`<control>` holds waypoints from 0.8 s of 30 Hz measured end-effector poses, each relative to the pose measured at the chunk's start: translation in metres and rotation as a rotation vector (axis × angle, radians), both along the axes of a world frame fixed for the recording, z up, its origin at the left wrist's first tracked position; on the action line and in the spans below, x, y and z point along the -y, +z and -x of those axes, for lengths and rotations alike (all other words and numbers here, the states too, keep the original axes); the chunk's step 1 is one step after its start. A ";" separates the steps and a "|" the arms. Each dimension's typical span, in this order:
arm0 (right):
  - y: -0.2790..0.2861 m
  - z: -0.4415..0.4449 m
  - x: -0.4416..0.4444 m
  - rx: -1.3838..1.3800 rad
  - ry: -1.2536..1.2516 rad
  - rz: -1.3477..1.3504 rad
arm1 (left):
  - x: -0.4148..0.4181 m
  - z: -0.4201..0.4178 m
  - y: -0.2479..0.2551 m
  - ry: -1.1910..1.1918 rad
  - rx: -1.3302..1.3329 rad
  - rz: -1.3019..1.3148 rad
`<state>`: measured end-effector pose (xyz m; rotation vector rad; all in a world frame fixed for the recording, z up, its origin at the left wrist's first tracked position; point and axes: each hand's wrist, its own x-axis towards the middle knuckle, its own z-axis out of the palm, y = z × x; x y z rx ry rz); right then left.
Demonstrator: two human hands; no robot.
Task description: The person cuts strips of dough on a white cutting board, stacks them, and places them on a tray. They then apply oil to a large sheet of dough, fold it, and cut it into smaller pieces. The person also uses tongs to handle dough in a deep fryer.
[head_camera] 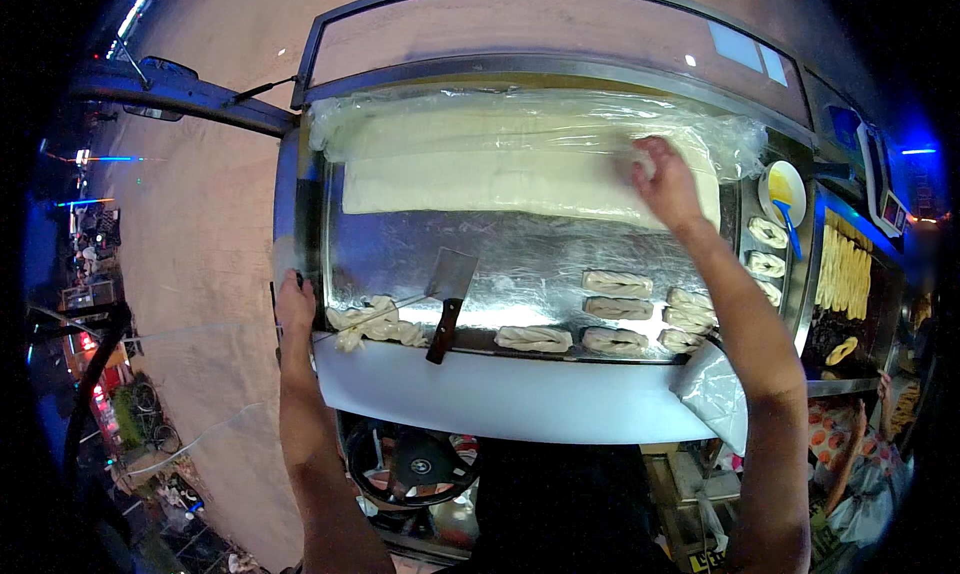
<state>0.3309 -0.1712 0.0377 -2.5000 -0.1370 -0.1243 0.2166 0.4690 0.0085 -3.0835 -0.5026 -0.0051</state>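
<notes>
Over the right part of a large flat sheet of dough (480, 180), my right hand (664, 180) is raised with bent fingers, blurred near the tips; whether it holds anything is unclear. Clear plastic film (525, 120) covers the dough's far part. My left hand (295, 300) is at the left edge of the steel worktop (525, 251), by a small dark object; its grip is hidden. A cleaver (448, 304) with a wooden handle lies on the near edge, beside dough scraps (375, 322) and a thin rod. Twisted dough pieces (616, 307) lie to its right.
A white bowl (781, 191) with yellow contents and a blue brush (787, 229) stands at the right. Beyond are fried dough sticks (844, 270) on a rack. A glass panel (555, 30) borders the far side. A steering wheel (412, 465) is below; another person's arm (847, 454) shows lower right.
</notes>
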 end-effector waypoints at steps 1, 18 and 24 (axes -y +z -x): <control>0.001 0.009 -0.013 0.297 0.185 0.131 | 0.005 -0.006 0.010 0.004 -0.006 -0.034; 0.033 -0.014 -0.201 -0.259 0.255 -0.180 | 0.263 -0.022 0.014 -0.331 0.474 0.796; 0.060 -0.073 -0.259 -0.085 0.602 0.277 | 0.111 -0.108 -0.054 0.127 0.478 0.883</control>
